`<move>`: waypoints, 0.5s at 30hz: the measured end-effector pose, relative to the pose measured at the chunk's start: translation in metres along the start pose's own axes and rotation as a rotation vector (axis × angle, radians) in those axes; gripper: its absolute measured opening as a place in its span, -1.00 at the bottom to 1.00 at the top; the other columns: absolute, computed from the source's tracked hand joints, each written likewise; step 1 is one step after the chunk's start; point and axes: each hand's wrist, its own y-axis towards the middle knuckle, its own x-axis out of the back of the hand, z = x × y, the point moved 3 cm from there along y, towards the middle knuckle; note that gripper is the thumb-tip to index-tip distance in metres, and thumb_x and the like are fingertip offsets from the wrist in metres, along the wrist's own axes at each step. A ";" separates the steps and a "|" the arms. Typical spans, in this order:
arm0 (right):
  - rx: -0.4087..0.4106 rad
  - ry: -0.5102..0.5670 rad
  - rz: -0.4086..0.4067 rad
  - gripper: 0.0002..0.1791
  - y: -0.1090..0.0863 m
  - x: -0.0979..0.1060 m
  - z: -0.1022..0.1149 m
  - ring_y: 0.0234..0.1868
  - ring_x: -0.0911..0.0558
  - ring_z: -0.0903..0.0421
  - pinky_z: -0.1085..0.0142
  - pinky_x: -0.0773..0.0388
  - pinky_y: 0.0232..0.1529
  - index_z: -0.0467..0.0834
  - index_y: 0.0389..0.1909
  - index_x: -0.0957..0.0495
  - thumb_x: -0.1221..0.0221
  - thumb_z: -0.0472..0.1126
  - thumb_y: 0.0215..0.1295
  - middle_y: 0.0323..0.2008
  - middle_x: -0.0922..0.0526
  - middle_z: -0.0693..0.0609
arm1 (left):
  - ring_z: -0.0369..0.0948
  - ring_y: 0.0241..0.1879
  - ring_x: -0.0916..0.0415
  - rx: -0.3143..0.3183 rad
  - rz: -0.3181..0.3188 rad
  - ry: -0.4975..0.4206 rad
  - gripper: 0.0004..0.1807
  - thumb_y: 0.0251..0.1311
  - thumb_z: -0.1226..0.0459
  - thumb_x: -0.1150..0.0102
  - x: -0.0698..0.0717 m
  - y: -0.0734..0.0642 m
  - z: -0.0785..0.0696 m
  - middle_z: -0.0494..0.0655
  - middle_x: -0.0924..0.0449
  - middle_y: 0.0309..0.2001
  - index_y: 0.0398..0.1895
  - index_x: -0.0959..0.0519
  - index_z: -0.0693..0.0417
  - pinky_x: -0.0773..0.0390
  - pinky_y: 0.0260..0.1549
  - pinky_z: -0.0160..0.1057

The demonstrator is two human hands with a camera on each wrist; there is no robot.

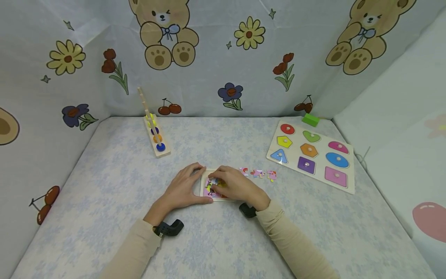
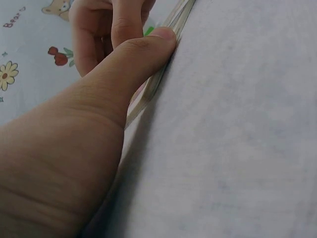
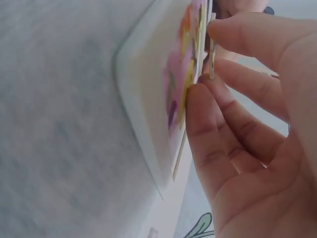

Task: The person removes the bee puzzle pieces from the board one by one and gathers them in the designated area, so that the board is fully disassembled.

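A small wooden jigsaw board [image 1: 203, 187] with a colourful picture lies flat on the table. My left hand [image 1: 184, 188] holds it from the left, thumb along the near edge and fingers at the far edge. Over the board, my right hand [image 1: 238, 186] pinches a thin puzzle piece [image 3: 212, 52] between thumb and fingers. That piece stands on edge just above the picture; whether it touches the board I cannot tell. Three loose pink puzzle pieces [image 1: 258, 173] lie in a row to the right of the board, beyond the right hand.
On the right lies a shape board [image 1: 322, 170] with knobbed shapes, a green block [image 1: 310, 120] at its far edge. A wooden stand [image 1: 162, 152] with coloured discs and a leaning stick is at the back left. Printed cloth walls [image 1: 209, 93] bound the table.
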 end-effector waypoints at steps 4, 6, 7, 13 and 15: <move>-0.008 0.050 -0.003 -0.64 -0.001 0.006 0.001 -0.23 -0.59 0.16 0.37 -0.58 -0.22 -0.18 0.16 -0.68 -0.31 -0.19 0.40 0.00 -0.68 -0.03 | 0.01 0.55 -0.11 0.011 0.006 0.003 0.29 -0.09 -0.49 -0.36 0.000 0.000 0.001 0.00 -0.18 0.53 0.61 -0.22 0.06 -0.21 0.47 0.19; -0.017 0.067 -0.002 -0.65 -0.003 0.009 0.001 -0.23 -0.59 0.16 0.38 -0.57 -0.22 -0.17 0.17 -0.68 -0.31 -0.20 0.40 0.00 -0.67 -0.03 | 0.02 0.55 -0.11 0.005 -0.001 0.001 0.29 -0.09 -0.47 -0.38 0.000 0.001 0.001 0.01 -0.19 0.53 0.61 -0.23 0.07 -0.21 0.47 0.20; -0.020 0.072 -0.001 -0.65 -0.003 0.009 0.001 -0.23 -0.59 0.15 0.38 -0.57 -0.22 -0.16 0.16 -0.68 -0.31 -0.21 0.39 0.00 -0.67 -0.03 | 0.03 0.55 -0.12 0.001 -0.005 0.001 0.29 -0.10 -0.47 -0.38 0.001 0.001 0.001 0.01 -0.19 0.53 0.60 -0.23 0.08 -0.21 0.46 0.21; -0.042 0.089 0.005 -0.65 -0.009 0.013 0.002 -0.16 -0.61 0.15 0.35 -0.60 -0.14 -0.16 0.15 -0.69 -0.31 -0.22 0.37 0.01 -0.68 -0.01 | 0.04 0.54 -0.13 -0.013 -0.011 -0.004 0.28 -0.09 -0.46 -0.39 0.000 0.000 0.000 0.04 -0.21 0.52 0.59 -0.24 0.10 -0.21 0.46 0.21; -0.047 0.096 -0.005 -0.65 -0.013 0.014 0.001 -0.13 -0.63 0.15 0.34 -0.62 -0.12 -0.15 0.15 -0.69 -0.31 -0.22 0.37 0.02 -0.68 0.00 | 0.04 0.54 -0.13 -0.012 -0.010 -0.004 0.28 -0.09 -0.45 -0.40 0.000 0.001 0.000 0.04 -0.21 0.52 0.59 -0.24 0.10 -0.21 0.46 0.21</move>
